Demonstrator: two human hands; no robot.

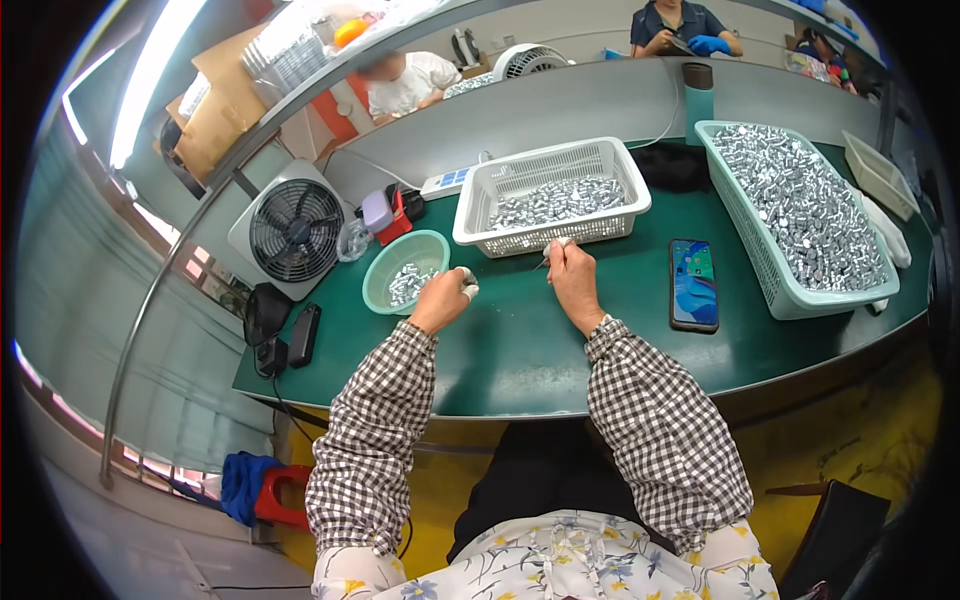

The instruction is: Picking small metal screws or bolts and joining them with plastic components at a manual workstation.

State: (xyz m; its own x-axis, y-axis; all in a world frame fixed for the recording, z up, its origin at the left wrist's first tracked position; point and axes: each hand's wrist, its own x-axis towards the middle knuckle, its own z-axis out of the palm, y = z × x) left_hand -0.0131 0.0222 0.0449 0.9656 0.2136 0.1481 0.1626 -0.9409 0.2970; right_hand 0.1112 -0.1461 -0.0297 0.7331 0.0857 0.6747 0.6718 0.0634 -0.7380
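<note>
My left hand (445, 300) is closed in a pinch beside the round pale green basket (436, 247). White coverings show on its fingertips, and whatever lies between them is too small to make out. In front of the white rectangular basket (560, 237), my right hand (573, 280) is closed with its fingers bunched. A thin, pointed, metal-looking tool (540, 264) juts from it toward the left hand. Small silvery cylindrical metal parts (408, 283) lie in the round basket. More such parts (560, 200) are heaped in the white basket.
A large pale green basket (800, 309) full of silvery parts stands at the right, near a smartphone (693, 285). At the left are a fan (296, 231) and a black device (304, 335). A teal bottle (699, 105) stands behind. Two people work beyond the partition (600, 100).
</note>
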